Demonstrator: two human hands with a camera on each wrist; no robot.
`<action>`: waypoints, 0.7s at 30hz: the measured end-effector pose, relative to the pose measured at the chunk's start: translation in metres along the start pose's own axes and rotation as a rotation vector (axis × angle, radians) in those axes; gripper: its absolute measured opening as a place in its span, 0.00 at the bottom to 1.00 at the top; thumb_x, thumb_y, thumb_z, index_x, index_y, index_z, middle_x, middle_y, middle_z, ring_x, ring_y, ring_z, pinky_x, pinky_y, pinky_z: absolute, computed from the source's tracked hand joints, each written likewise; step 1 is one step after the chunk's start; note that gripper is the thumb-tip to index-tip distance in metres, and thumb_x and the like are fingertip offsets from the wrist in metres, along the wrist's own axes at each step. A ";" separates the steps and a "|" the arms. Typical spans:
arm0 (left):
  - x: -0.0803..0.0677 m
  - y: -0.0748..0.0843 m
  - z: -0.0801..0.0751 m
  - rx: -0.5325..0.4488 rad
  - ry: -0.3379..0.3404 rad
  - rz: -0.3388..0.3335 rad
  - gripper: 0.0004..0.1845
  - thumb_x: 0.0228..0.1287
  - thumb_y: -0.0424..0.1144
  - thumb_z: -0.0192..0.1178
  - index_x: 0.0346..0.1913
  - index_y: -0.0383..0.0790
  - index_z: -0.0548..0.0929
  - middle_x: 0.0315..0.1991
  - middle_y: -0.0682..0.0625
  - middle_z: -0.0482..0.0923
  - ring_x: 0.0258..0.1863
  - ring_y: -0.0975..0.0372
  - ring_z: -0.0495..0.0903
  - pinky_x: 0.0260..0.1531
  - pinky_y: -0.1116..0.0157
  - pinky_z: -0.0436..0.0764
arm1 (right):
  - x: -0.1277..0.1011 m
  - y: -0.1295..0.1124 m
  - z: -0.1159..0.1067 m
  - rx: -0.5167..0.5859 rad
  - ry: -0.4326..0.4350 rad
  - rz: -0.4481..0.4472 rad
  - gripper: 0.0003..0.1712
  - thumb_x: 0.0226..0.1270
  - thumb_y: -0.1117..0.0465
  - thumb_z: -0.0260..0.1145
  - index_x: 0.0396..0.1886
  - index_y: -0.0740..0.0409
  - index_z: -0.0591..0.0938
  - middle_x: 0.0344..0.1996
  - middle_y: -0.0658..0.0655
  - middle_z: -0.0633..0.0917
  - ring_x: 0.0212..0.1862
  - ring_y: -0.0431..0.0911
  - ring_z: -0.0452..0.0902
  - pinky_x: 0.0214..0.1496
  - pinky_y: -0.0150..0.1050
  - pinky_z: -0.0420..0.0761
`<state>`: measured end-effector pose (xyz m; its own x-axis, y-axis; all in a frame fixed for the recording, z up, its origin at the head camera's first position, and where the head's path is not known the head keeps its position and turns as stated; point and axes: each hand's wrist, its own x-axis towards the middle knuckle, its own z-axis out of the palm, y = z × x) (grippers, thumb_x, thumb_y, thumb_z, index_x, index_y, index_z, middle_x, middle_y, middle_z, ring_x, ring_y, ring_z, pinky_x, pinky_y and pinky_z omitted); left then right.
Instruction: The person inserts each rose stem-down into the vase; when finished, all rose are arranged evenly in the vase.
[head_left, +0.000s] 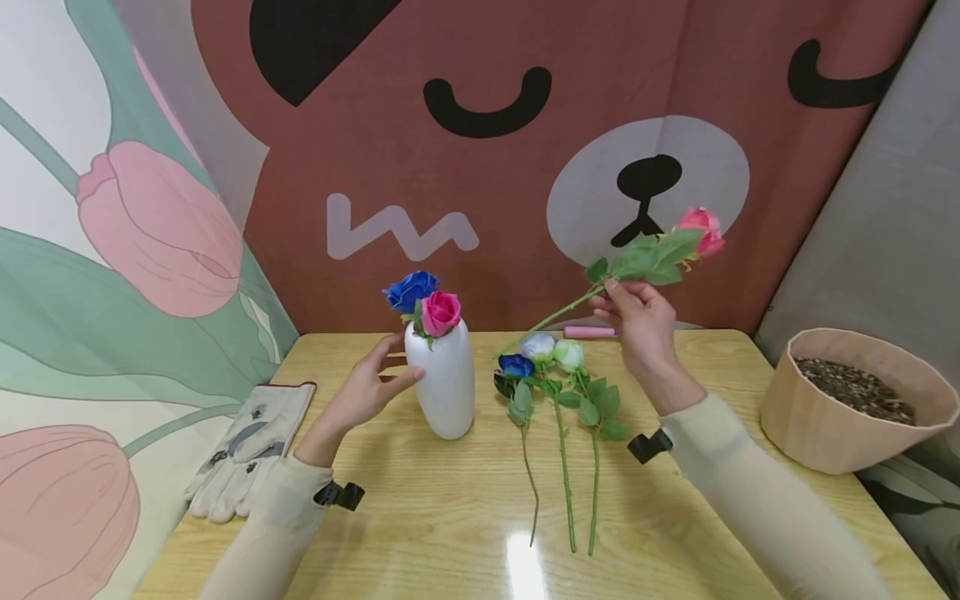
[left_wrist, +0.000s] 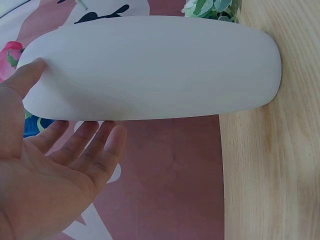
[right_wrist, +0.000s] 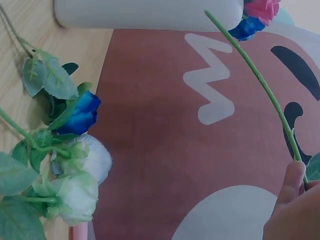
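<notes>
Left hand (head_left: 365,387): my fingers open and relaxed, thumb touching the white vase (head_left: 446,379) at table centre.
Right hand (head_left: 639,321): I pinch the pink rose (head_left: 701,229) stem, raised right of the vase, above three lying roses (head_left: 551,367).

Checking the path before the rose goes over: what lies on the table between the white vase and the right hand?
In the head view, three loose flowers lie between the white vase and the right hand.
</notes>
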<state>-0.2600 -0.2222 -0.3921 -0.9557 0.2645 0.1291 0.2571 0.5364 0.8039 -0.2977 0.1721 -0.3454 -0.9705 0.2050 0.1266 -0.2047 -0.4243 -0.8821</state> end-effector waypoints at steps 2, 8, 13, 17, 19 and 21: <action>0.000 0.000 0.000 0.000 0.002 -0.001 0.40 0.66 0.60 0.62 0.76 0.53 0.60 0.73 0.47 0.65 0.68 0.44 0.72 0.57 0.45 0.81 | 0.000 -0.001 0.003 0.021 0.013 -0.014 0.11 0.67 0.60 0.69 0.40 0.61 0.76 0.32 0.53 0.87 0.32 0.42 0.88 0.36 0.31 0.87; -0.001 0.000 0.000 0.004 0.002 0.004 0.40 0.66 0.60 0.62 0.76 0.53 0.60 0.74 0.47 0.64 0.68 0.45 0.72 0.57 0.46 0.81 | 0.000 -0.004 0.010 0.099 0.022 -0.027 0.12 0.65 0.60 0.71 0.40 0.61 0.77 0.30 0.54 0.88 0.33 0.44 0.88 0.36 0.31 0.87; -0.001 -0.001 0.000 0.006 0.002 0.007 0.40 0.66 0.60 0.62 0.76 0.54 0.60 0.74 0.48 0.64 0.68 0.45 0.72 0.57 0.45 0.81 | 0.000 -0.007 0.016 0.148 0.024 -0.052 0.12 0.65 0.61 0.71 0.41 0.61 0.77 0.32 0.56 0.87 0.33 0.44 0.89 0.37 0.32 0.87; 0.000 -0.001 0.000 0.006 0.004 0.010 0.40 0.66 0.60 0.62 0.76 0.54 0.60 0.73 0.48 0.65 0.67 0.45 0.72 0.57 0.45 0.81 | -0.001 -0.009 0.022 0.179 0.025 -0.081 0.10 0.66 0.63 0.70 0.39 0.62 0.77 0.32 0.56 0.88 0.34 0.45 0.89 0.36 0.32 0.87; 0.000 -0.001 0.000 0.007 0.004 0.011 0.40 0.66 0.60 0.62 0.76 0.54 0.60 0.73 0.48 0.65 0.67 0.45 0.72 0.57 0.45 0.81 | -0.001 -0.010 0.025 0.193 0.025 -0.092 0.09 0.67 0.63 0.69 0.39 0.62 0.77 0.32 0.57 0.88 0.33 0.45 0.89 0.36 0.33 0.87; 0.000 -0.001 0.000 0.009 0.004 0.012 0.40 0.66 0.60 0.62 0.76 0.54 0.60 0.73 0.47 0.65 0.67 0.45 0.73 0.57 0.46 0.81 | -0.001 -0.010 0.028 0.203 0.026 -0.097 0.09 0.67 0.64 0.68 0.39 0.63 0.77 0.32 0.56 0.88 0.33 0.45 0.88 0.36 0.32 0.87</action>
<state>-0.2608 -0.2231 -0.3929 -0.9531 0.2676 0.1414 0.2699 0.5401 0.7971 -0.2979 0.1516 -0.3240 -0.9420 0.2752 0.1921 -0.3207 -0.5695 -0.7569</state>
